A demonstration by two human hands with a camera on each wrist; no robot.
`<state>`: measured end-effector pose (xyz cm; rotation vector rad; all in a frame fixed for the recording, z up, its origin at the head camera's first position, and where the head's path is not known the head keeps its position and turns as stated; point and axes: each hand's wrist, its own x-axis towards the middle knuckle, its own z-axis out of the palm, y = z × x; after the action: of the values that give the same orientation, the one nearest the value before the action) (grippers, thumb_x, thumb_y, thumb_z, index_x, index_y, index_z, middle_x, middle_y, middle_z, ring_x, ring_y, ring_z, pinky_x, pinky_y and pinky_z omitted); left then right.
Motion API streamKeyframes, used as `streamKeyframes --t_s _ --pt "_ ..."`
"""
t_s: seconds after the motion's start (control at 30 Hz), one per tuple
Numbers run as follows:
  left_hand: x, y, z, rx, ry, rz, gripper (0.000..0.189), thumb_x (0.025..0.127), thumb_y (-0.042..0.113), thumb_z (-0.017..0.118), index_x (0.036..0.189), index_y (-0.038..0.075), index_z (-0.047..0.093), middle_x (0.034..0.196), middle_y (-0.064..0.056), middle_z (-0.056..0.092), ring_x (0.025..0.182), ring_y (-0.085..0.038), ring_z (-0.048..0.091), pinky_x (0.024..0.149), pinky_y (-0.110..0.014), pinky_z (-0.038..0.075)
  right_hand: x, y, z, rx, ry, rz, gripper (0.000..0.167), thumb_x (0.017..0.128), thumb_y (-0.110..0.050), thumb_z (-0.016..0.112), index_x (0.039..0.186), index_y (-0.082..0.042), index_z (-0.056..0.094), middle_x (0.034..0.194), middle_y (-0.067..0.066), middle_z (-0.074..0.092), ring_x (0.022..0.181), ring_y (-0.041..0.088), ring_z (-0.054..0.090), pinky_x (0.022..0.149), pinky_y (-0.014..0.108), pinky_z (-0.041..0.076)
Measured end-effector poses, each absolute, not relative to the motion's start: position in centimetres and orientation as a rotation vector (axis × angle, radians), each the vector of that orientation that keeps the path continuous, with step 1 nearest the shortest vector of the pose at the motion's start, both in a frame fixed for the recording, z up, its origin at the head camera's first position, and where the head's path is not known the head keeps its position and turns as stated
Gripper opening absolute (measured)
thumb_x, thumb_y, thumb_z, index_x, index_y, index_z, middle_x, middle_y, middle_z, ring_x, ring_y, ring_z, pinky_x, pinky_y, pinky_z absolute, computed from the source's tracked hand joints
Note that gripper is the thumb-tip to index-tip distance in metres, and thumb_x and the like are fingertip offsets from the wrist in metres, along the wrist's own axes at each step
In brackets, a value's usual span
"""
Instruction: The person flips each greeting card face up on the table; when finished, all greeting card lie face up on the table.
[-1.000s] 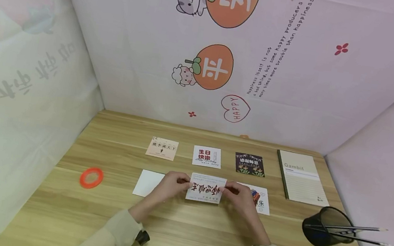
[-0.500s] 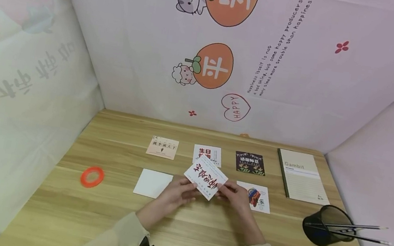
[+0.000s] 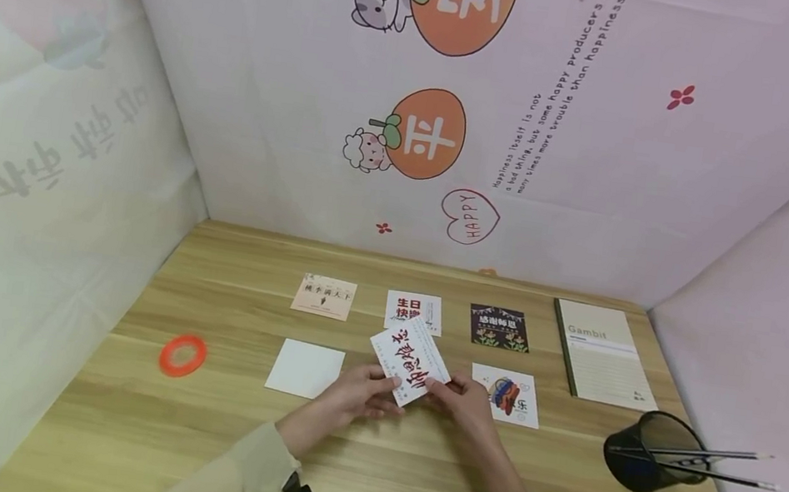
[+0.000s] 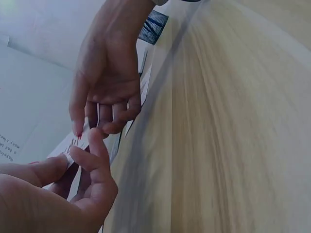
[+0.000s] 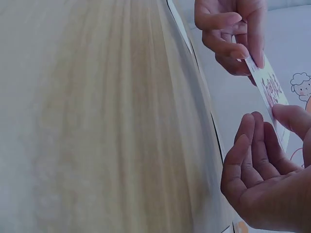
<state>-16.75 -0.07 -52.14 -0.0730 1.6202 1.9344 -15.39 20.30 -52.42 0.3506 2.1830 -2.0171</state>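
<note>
A white card [image 3: 412,358] with red brush lettering is held up over the table, turned at a slant in the head view. My left hand [image 3: 360,397] pinches its lower left edge between thumb and fingers. At its lower right corner my right hand [image 3: 465,403] pinches it, thumb on the printed face. The right wrist view shows the card [image 5: 268,87] nearly edge-on between both hands. Behind it, a birthday card [image 3: 416,309] with red lettering is partly covered. A blank white card [image 3: 305,368] lies left of my left hand; a card with a colourful picture [image 3: 511,397] lies beside my right hand.
At the back lie a pink card [image 3: 323,297] and a dark flowered card [image 3: 500,328]. A notebook [image 3: 606,356] is at the right, with a black mesh pen cup [image 3: 649,454] holding pencils before it. An orange-red ring [image 3: 183,356] lies left. Printed cloth walls [image 3: 288,139] enclose the table.
The lettered card was level between both hands; it has been turned to a slant, its top now overlapping the birthday card. The left hand shifted down to its lower left edge.
</note>
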Motion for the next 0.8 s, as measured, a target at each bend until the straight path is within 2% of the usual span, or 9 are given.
streamKeyframes --t_s 0.1,0.2,0.33,0.4,0.57,0.67,0.8 --pt "-16.8 -0.4 -51.9 -0.027 1.663 1.862 0.029 0.092 0.012 0.064 0.118 -0.002 0.062 0.092 -0.015 0.071 0.069 -0.017 0.069 0.054 -0.02 0.049 -15.4 20.4 -52.3 0.35 2.264 -1.939 0.034 0.084 -0.018 0.074 0.107 0.005 0.065 0.087 0.011 0.071 0.074 0.019 0.066 0.065 0.026 0.054" --pt "-16.7 -0.6 -51.6 0.021 1.697 1.788 0.027 0.088 0.005 0.066 0.113 -0.003 0.065 0.085 -0.012 0.069 0.063 -0.013 0.064 0.049 -0.017 0.046 -15.5 20.6 -52.2 0.353 2.291 -1.918 0.04 0.085 -0.02 0.073 0.116 0.003 0.062 0.099 0.012 0.069 0.078 0.016 0.065 0.067 0.026 0.054" --pt "-16.8 -0.9 -51.4 0.109 1.755 1.68 0.021 0.085 0.002 0.068 0.106 -0.002 0.068 0.082 -0.009 0.068 0.06 -0.012 0.06 0.049 -0.017 0.045 -15.7 21.1 -51.9 0.358 2.227 -1.977 0.047 0.086 -0.017 0.072 0.129 -0.005 0.056 0.113 0.015 0.066 0.086 0.019 0.066 0.071 0.029 0.056" --pt "-16.9 -1.1 -51.3 0.16 1.786 1.626 0.019 0.085 0.002 0.068 0.104 -0.002 0.069 0.083 -0.008 0.068 0.06 -0.012 0.059 0.05 -0.018 0.045 -15.8 21.5 -51.8 0.348 2.223 -1.987 0.048 0.086 -0.014 0.072 0.131 -0.009 0.056 0.11 0.015 0.066 0.085 0.019 0.065 0.071 0.03 0.056" --pt "-17.5 -1.7 -50.8 0.258 1.883 1.499 0.013 0.084 0.001 0.068 0.097 -0.004 0.069 0.076 -0.005 0.065 0.06 -0.012 0.057 0.051 -0.019 0.045 -15.9 22.2 -51.8 0.297 2.328 -1.913 0.047 0.083 -0.009 0.074 0.129 -0.013 0.061 0.1 0.01 0.066 0.08 0.018 0.062 0.068 0.03 0.055" --pt "-18.1 -2.2 -50.5 0.266 1.971 1.469 0.013 0.084 0.002 0.07 0.094 -0.004 0.069 0.071 -0.004 0.064 0.059 -0.012 0.057 0.051 -0.02 0.046 -15.8 22.5 -52.0 0.269 2.397 -1.841 0.042 0.082 -0.01 0.075 0.123 -0.011 0.065 0.1 0.009 0.067 0.081 0.017 0.061 0.064 0.028 0.053" --pt "-19.0 -2.7 -50.5 0.179 2.077 1.538 0.018 0.084 0.004 0.07 0.101 -0.003 0.069 0.073 -0.005 0.065 0.061 -0.014 0.06 0.052 -0.023 0.046 -15.5 22.7 -51.9 0.211 2.452 -1.78 0.033 0.083 -0.01 0.074 0.115 -0.005 0.069 0.094 0.01 0.07 0.075 0.017 0.062 0.056 0.026 0.048"
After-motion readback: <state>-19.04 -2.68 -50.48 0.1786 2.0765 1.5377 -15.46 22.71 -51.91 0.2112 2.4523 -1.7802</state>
